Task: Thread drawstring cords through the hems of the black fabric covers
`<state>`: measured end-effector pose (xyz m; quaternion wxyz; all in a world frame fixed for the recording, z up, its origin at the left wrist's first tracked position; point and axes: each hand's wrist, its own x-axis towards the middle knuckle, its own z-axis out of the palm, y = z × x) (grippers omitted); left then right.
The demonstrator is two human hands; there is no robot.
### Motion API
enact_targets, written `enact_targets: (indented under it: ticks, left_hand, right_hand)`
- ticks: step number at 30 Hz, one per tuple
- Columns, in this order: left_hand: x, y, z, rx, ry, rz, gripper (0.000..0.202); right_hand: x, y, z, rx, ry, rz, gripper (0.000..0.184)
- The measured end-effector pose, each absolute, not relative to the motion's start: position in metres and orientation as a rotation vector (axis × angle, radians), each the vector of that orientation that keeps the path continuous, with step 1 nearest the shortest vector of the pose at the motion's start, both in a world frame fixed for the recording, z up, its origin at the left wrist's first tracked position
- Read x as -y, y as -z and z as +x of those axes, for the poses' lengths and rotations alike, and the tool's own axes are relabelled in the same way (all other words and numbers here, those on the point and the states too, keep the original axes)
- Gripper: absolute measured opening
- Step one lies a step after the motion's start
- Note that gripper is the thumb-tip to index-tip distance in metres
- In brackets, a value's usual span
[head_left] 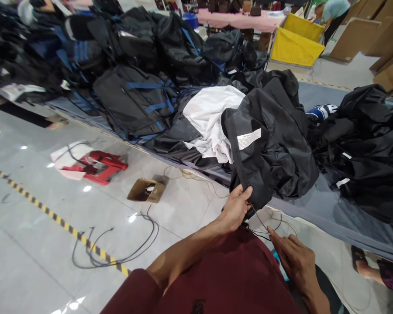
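My left hand (236,208) is closed on the lower hem of a black fabric bag or cover (268,144), thumb on top. A white printed label (249,139) is sewn near that hem. From the hem beside my left fingers, a thin cord (258,218) runs taut down to the fingertips of my right hand (294,259), which pinch it. Whether the cord runs inside the hem is hidden. White cloth (212,115) lies bunched just left of the black fabric on the grey-covered table (317,218).
Black backpacks with blue straps (140,100) are piled at left, and more black fabric (373,152) at right. On the floor are a small cardboard box (147,191), a red-and-white stool-like object (100,168) and loose black cords (118,257). A person (336,15) bends by a yellow bin (296,43).
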<state>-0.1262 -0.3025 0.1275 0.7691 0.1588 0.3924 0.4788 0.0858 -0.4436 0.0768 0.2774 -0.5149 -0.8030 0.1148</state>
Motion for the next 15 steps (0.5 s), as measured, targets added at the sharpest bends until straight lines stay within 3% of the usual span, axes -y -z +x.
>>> enact_targets:
  ticks: [9, 15]
  left_hand:
    - [0.312, -0.116, -0.114, -0.864, -1.093, 0.372, 0.049]
    - [0.327, -0.113, -0.108, -0.871, -1.016, 0.413, 0.042]
  right_hand:
    - [0.436, -0.077, 0.047, 1.989, -0.197, -1.495, 0.037]
    - [0.411, -0.082, 0.02, 1.755, -0.23, -1.49, 0.022]
